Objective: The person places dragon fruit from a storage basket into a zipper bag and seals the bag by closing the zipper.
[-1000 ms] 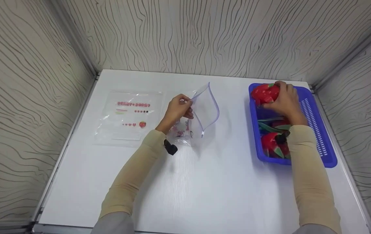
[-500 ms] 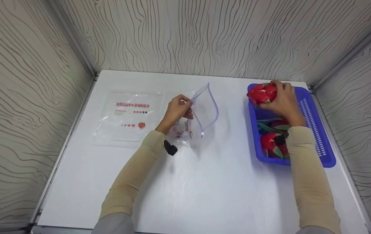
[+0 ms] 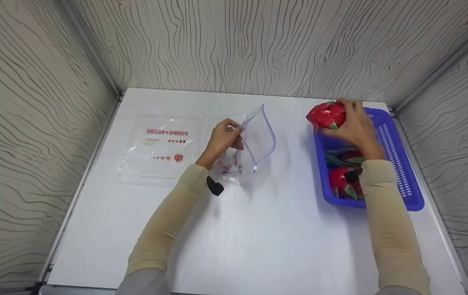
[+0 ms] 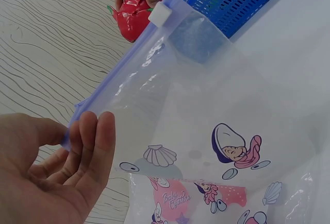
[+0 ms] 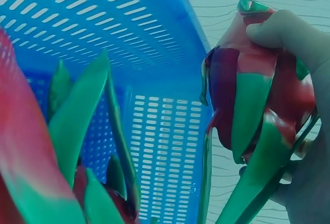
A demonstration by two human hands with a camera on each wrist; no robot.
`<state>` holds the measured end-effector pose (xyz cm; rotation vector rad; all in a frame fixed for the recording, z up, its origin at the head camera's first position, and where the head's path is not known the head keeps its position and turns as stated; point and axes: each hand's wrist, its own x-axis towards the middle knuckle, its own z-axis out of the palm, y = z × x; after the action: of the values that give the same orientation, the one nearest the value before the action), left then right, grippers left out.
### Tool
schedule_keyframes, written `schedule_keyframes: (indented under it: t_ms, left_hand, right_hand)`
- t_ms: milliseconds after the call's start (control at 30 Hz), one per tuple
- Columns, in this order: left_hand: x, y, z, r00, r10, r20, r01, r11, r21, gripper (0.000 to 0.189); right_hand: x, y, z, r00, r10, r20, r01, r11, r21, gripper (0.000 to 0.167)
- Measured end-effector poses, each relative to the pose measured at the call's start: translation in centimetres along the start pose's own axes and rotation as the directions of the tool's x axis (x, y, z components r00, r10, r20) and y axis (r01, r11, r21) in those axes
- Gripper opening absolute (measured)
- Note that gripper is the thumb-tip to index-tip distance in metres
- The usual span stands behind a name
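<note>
My left hand (image 3: 226,137) pinches the purple-edged mouth of a clear zip bag (image 4: 206,105), which gapes toward the right in the head view. Shell and cartoon prints cover the bag, and a white slider (image 4: 160,14) sits at one end of its zip. In my right hand (image 3: 355,125) is a red dragon fruit (image 3: 326,115) with green-tipped scales, gripped between thumb and fingers over the far left edge of the blue basket (image 3: 412,180). More dragon fruits (image 3: 340,179) lie inside the basket, partly hidden by my right wrist.
A flat clear zip bag (image 3: 158,170) with pink lettering and a strawberry print lies on the white table (image 3: 234,241) at left. Wood-grain panels (image 3: 234,49) stand behind the table and at both sides.
My right hand has lifted the dragon fruit and carried it a little left, from inside the basket to over its rim. My left hand and the bag have stayed almost still.
</note>
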<state>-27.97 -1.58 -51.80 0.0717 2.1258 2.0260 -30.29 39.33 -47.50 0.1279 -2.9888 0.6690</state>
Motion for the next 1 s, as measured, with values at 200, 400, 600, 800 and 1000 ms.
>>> schedule_keyframes:
  t_ms: [200,400,600,800,1000]
  left_hand:
    - [0.0,0.1,0.1,1.0,-0.003,-0.002,0.003,1.0,-0.003,0.017]
    - [0.1,0.0,0.2,1.0,0.0,0.001,0.0,1.0,-0.007,0.017]
    - [0.1,0.1,0.3,1.0,0.003,0.003,-0.003,1.0,-0.01,0.017]
    - [0.1,0.0,0.4,1.0,0.014,0.011,-0.014,1.0,-0.014,0.017]
    - [0.1,0.1,0.5,1.0,0.017,0.013,-0.017,1.0,-0.016,0.017]
  right_hand:
    - [-0.2,-0.6,-0.2,1.0,-0.001,0.015,0.0,1.0,0.018,0.101]
    - [-0.5,-1.5,-0.2,1.0,-0.007,0.029,0.006,1.0,0.018,0.1]
    - [-0.5,-2.3,0.0,0.998,-0.055,0.005,0.055,0.998,0.017,0.098]
    - [-0.5,-2.8,0.3,0.995,-0.097,-0.034,0.097,0.995,-0.009,0.096]
    - [-0.6,-3.6,0.6,0.991,-0.124,-0.053,0.123,0.992,-0.027,0.097]
